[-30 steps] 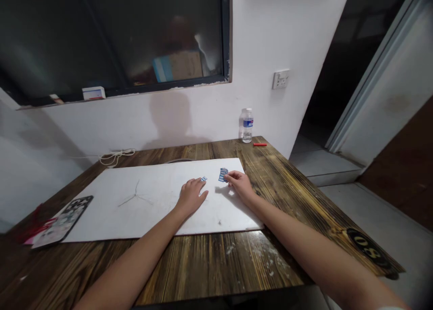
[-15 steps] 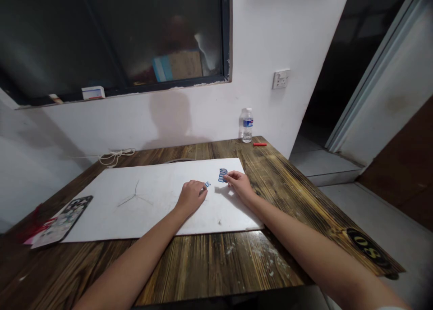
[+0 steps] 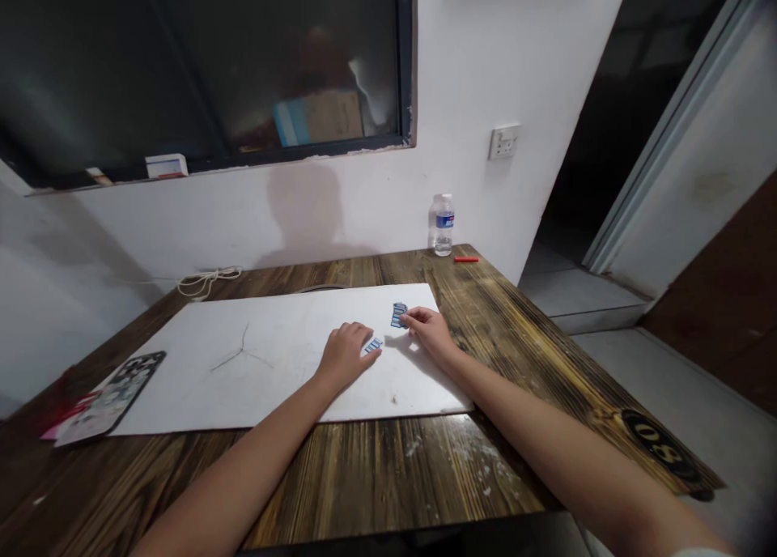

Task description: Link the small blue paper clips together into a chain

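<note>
Grip: left hand (image 3: pixel 345 356) loosely curled on white board (image 3: pixel 182 387), holding nothing, just beside blue-white strip (image 3: pixel 373 345); right hand (image 3: pixel 430 332) narrow pinch at blue-white stack (image 3: pixel 398 315), hold unclear. Plastic water bottle (image 3: pixel 443 227), clear liquid inside, on wooden table (image 3: pixel 486 314).

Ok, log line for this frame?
left hand: beside blue-and-white piece | right hand: at blue-and-white cluster | beneath both: white board

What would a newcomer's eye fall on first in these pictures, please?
A large white board on the dark wooden table catches the eye, the left hand beside a small blue-and-white piece, the right hand at a bigger blue-and-white cluster. A water bottle stands at the table's far edge.
</note>
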Demonstrator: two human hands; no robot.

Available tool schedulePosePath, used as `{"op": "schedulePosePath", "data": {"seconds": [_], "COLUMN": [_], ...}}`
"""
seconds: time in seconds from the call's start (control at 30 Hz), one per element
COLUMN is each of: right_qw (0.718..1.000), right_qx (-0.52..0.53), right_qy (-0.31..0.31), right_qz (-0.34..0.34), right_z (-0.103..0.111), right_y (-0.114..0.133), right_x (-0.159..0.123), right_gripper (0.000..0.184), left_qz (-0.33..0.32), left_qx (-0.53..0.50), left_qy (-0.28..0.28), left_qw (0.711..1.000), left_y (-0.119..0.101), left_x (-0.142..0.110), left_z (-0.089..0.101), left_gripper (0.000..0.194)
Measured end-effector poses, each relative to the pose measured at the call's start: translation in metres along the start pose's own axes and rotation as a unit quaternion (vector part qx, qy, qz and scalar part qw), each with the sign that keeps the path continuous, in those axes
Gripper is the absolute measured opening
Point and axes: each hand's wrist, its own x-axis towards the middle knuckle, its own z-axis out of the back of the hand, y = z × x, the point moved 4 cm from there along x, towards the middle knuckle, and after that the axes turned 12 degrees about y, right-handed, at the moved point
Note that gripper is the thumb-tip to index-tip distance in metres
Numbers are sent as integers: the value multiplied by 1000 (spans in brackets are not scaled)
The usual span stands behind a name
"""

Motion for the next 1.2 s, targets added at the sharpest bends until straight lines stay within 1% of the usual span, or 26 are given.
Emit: {"op": "schedulePosePath", "data": {"seconds": [0.1,0.27,0.47,0.63,0.8,0.93,1.0,1.1,1.2], "right_qw": [1000,1000,1000,1000,1000,1000,1000,1000,1000], "right_qx": [6,-2,-7,-8,2,7,9,7,3], "right_qy": [2,3,0,1,-3,2,2,0,2], "right_qz": [0,1,-2,-1,-6,-6,-4,-4,-2], "right_z": [0,0,0,1,0,0,0,0,0], "right_y": [-2,-1,-1,-2,-1,0,-1,-2,-3], "right_x": [1,1,1,2,0,0,0,1,1], "right_gripper": [31,31,32,33,31,33,34,35,33], "left_qz": [18,12,5,1,16,31,31,33,37], "left_qx": [17,11,2,-18,-73,-121,-128,-110,-79], "left_qy": [6,32,34,18,-1,7,13,16,12], "left_qw": [1000,999,999,1000,997,992,991,993,996], "left_y": [2,4,6,7,16,24,25,22,18], "left_x": [0,1,2,2,5,9,9,8,6], "left_z": [-1,-2,-3,-4,-9,-14,-14,-13,-11], "left_gripper": [32,22,21,19,14,17,16,18,26]}}
